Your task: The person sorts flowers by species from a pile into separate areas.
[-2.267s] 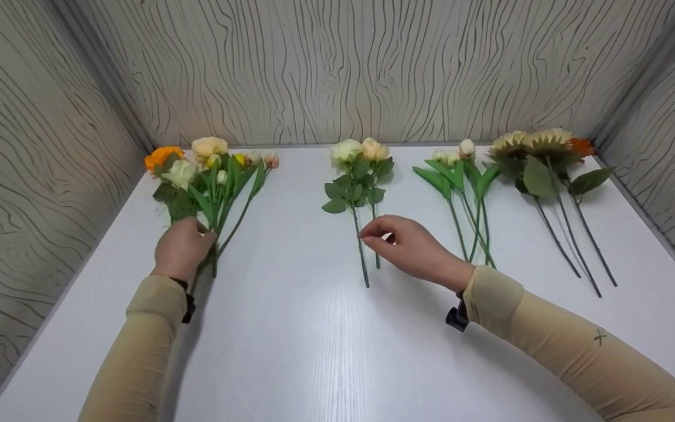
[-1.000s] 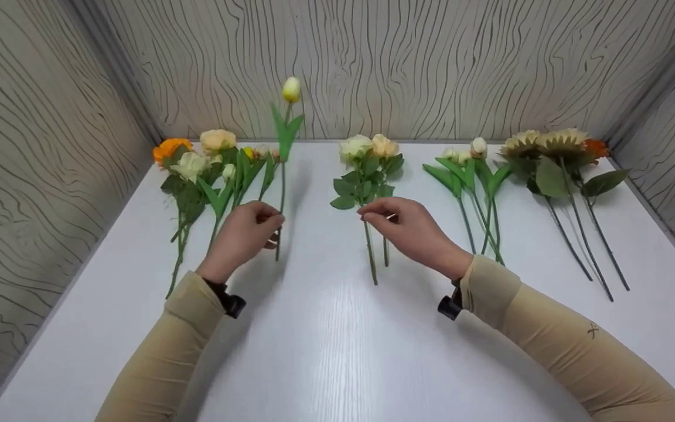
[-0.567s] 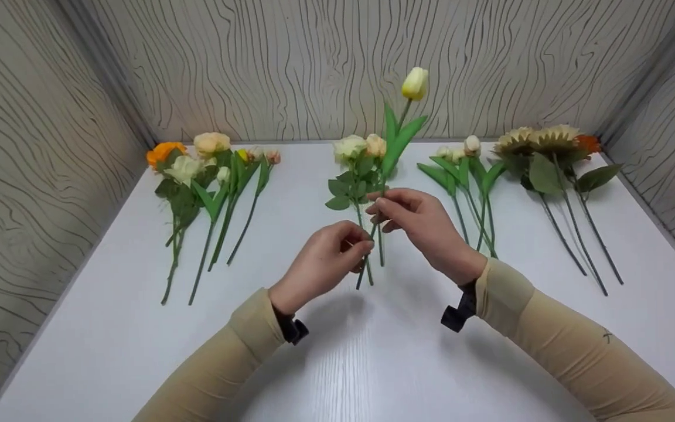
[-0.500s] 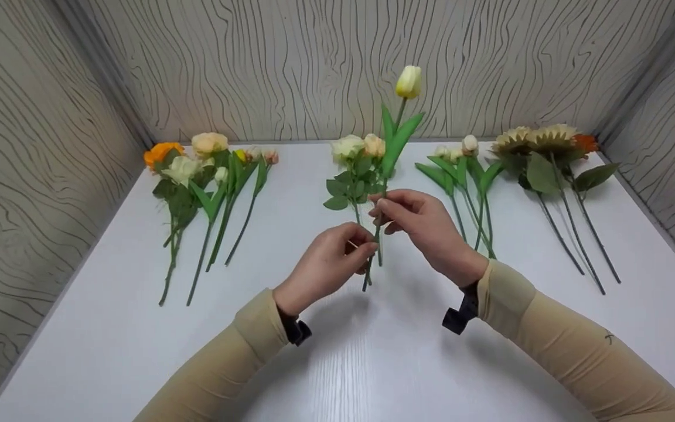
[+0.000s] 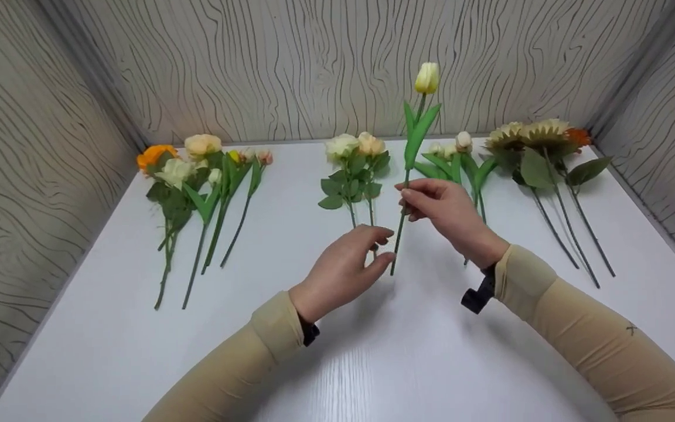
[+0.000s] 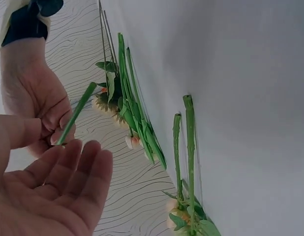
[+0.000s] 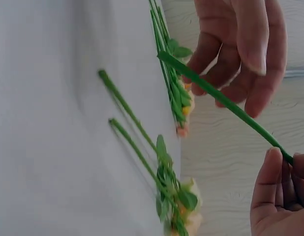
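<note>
A pale yellow tulip [image 5: 427, 78] stands nearly upright above the table, its stem pinched between the thumb and fingers of my right hand [image 5: 454, 217]. My left hand [image 5: 343, 266] is beside the lower stem with thumb and fingers spread apart. In the right wrist view the stem [image 7: 223, 101] runs up from the pinching fingers, and the left fingers lie loose behind it, holding nothing. Two roses, one creamy white [image 5: 342, 146] and one peach [image 5: 371, 144], lie just left of the tulip. Several white tulips [image 5: 463, 142] are partly hidden behind the right hand.
At the left lies a mixed group with an orange flower [image 5: 157, 157], a peach bloom [image 5: 203, 145] and several tulips [image 5: 234, 176]. Cream daisy-like flowers [image 5: 548, 136] lie at the right with an orange one. Patterned panels [image 5: 290, 70] enclose the white table [image 5: 337, 375].
My left hand picked the tulip from the left group and carried it to the middle. The right hand left the roses, took the stem and shifted right; the left hand let go.
</note>
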A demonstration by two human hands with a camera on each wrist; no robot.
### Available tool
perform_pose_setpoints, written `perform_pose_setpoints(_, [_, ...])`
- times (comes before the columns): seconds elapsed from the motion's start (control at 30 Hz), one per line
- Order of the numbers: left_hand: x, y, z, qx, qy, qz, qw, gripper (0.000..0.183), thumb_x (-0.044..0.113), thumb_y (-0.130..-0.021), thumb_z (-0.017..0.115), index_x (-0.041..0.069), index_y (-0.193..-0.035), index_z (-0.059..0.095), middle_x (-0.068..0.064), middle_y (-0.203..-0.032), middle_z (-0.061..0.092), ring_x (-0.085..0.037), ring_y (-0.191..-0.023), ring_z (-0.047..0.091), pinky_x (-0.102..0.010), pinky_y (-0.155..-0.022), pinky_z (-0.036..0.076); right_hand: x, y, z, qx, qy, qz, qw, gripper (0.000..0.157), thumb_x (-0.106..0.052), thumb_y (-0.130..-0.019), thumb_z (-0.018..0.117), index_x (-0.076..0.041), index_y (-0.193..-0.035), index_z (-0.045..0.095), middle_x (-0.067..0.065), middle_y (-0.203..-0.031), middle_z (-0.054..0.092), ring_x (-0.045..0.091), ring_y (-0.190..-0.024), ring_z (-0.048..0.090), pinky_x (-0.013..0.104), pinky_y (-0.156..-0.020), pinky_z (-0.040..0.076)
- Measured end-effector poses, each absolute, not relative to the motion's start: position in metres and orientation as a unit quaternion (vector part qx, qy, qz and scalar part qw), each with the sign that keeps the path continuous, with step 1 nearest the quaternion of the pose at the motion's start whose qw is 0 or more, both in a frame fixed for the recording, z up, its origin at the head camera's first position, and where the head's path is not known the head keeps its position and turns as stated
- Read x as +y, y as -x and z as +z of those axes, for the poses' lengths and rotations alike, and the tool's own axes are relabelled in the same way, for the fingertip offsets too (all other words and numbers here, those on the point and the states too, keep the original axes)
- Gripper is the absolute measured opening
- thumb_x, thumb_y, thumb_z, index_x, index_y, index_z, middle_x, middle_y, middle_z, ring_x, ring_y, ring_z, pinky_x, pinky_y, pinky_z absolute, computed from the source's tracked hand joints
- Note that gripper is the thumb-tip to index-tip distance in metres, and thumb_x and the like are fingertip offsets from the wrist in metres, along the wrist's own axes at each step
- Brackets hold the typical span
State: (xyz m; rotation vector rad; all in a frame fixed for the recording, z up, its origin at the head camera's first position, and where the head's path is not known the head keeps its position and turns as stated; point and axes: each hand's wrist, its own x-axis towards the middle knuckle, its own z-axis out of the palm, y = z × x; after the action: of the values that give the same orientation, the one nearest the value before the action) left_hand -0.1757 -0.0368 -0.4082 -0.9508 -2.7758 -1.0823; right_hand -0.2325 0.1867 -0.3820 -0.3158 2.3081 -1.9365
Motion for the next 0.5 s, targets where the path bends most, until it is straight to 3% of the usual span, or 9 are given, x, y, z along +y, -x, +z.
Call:
perform_pose_setpoints(0.2, [-0.024, 0.168, -0.414, -0.902, 0.397, -0.139, 0.1, 0.056, 0.038, -0.102, 0.064, 0.012, -0.15, 0.05, -0.007, -0.143, 0.056, -0.025, -0.136, 0.049, -0.039, -0.115, 0.038, 0.229, 0.262, -0.379, 0.836, 0.048, -0.543, 0.062, 0.042, -0.028, -0.104, 0.062, 0.001, -0.134, 0.061, 0.019, -0.121, 0.064, 0.019, -0.093, 0.065, 0.029, -0.083, 0.057])
perform_pose_setpoints(0.33, [-0.011, 0.166, -0.419, -0.902, 0.417, -0.061, 0.093, 0.065, 0.047, -0.103, 0.059, 0.018, -0.158, 0.039, -0.009, -0.16, 0.04, -0.03, -0.15, 0.031, -0.048, -0.123, 0.021, 0.253, 0.275, -0.384, 0.872, 0.026, -0.48, 0.087, 0.043, -0.026, -0.105, 0.06, 0.004, -0.136, 0.057, 0.021, -0.119, 0.063, 0.02, -0.092, 0.065, 0.036, -0.088, 0.057])
perform_pose_setpoints(0.5, [0.008, 0.165, -0.425, -0.897, 0.436, -0.03, 0.067, 0.07, 0.057, -0.104, 0.047, 0.023, -0.163, 0.03, -0.007, -0.167, 0.028, -0.03, -0.155, 0.019, -0.051, -0.124, 0.012, 0.267, 0.283, -0.397, 0.893, -0.005, -0.433, 0.121, 0.043, -0.021, -0.105, 0.058, 0.007, -0.138, 0.056, 0.023, -0.117, 0.063, 0.022, -0.093, 0.066, 0.045, -0.091, 0.056])
